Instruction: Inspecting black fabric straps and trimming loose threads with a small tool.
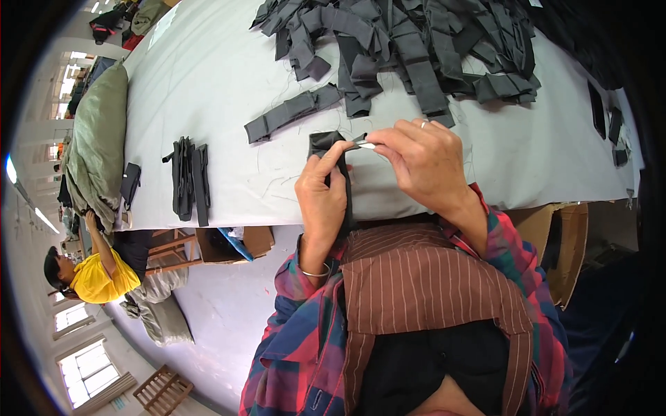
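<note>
My left hand (323,186) is closed around a dark grey fabric strip (324,143), thumb and forefinger pinching it near its upper end. The rest of that strip hangs down past the wrist toward the table's near edge. At the right, my right hand (423,161) pinches a small slim tool (366,145), whitish with a darker, metallic-looking tip. Its tip meets a corner of the strip beside my left fingertips; its exact kind is too small to make out. Just beyond the hands, one similar folded strip (291,113) lies apart on the table.
A large pile of dark grey strips (409,41) covers the far part of the pale-covered table (229,90). Neat stacked strips (183,179) lie at left. Cardboard boxes (258,239) stand below the near edge. A person in a yellow top (107,277) works at the far left beside a green bundle (97,132).
</note>
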`<state>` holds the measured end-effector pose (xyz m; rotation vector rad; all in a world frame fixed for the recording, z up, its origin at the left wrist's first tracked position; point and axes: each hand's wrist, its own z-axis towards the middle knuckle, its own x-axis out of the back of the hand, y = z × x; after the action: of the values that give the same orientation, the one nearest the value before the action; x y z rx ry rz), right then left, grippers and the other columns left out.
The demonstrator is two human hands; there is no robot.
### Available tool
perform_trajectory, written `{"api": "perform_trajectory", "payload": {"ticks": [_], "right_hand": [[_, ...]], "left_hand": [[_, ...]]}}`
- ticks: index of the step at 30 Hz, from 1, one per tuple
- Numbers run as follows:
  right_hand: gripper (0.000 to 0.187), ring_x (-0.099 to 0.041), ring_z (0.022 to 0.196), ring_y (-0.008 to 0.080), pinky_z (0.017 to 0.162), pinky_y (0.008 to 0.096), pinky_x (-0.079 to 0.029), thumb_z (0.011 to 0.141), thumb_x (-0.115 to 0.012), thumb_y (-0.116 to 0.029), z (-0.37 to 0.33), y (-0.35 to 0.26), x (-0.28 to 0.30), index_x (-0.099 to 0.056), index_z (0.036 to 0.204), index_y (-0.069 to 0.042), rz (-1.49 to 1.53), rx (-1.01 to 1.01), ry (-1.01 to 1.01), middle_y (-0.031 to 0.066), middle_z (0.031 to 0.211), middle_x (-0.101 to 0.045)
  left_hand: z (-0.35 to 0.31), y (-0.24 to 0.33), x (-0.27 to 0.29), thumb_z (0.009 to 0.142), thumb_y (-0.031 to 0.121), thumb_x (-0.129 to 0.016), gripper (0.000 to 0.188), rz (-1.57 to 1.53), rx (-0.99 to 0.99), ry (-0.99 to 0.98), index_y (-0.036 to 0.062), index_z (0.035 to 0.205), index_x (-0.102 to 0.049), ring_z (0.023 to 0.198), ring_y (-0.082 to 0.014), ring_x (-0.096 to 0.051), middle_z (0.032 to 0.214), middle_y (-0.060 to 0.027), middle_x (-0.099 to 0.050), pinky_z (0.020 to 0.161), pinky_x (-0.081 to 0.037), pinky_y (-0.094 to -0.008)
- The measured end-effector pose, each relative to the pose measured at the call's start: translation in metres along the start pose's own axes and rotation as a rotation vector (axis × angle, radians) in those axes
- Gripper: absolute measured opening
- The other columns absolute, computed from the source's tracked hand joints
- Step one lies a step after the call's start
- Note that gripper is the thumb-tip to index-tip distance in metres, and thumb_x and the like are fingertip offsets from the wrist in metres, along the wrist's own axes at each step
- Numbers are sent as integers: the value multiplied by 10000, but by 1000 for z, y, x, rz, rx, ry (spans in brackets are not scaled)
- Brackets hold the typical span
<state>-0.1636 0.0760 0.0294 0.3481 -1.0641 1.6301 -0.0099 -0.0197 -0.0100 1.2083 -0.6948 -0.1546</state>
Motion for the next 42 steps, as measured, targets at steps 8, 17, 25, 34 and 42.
{"api": "perform_trajectory", "payload": {"ticks": [8,17,25,34,42], "right_hand": [[138,-599,714,244,647,314,-455,772,-649,-77,-3,-5,15,-666,909,-69,299,-189,-162,79,796,-648],[144,-596,716,238,654,322,-456,759,-652,-60,-7,-16,1,-666,901,-72,429,-101,-219,76,812,-655],[146,-613,747,205,687,288,-465,786,-618,-36,-10,-5,7,-661,925,-39,582,-210,-268,80,847,-665],[145,-627,771,187,696,271,-471,821,-608,-62,-6,-5,5,-646,952,-10,543,-313,-252,93,861,-670],[135,-628,744,244,659,301,-475,804,-621,-69,-9,-5,3,-651,928,-28,431,-302,-270,108,836,-662]], "left_hand": [[7,-8,11,746,-138,-501,300,-92,-14,98,73,831,-696,567,-100,-378,648,-19,-399,510,-309,-234],[6,0,6,733,-153,-466,262,-290,29,59,10,757,-670,632,-54,-401,728,9,-513,551,-278,-190],[3,15,17,770,-90,-498,162,-973,276,-94,-45,870,-617,768,-118,-576,777,-59,-575,631,-513,-262],[0,12,11,789,-84,-538,503,-828,255,-167,17,1257,-385,990,-134,-553,1139,-113,-528,813,-482,-242],[-2,15,12,701,-71,-424,579,-806,224,-187,16,1269,-358,776,-268,-656,1150,-193,-514,682,-561,-324]]}}
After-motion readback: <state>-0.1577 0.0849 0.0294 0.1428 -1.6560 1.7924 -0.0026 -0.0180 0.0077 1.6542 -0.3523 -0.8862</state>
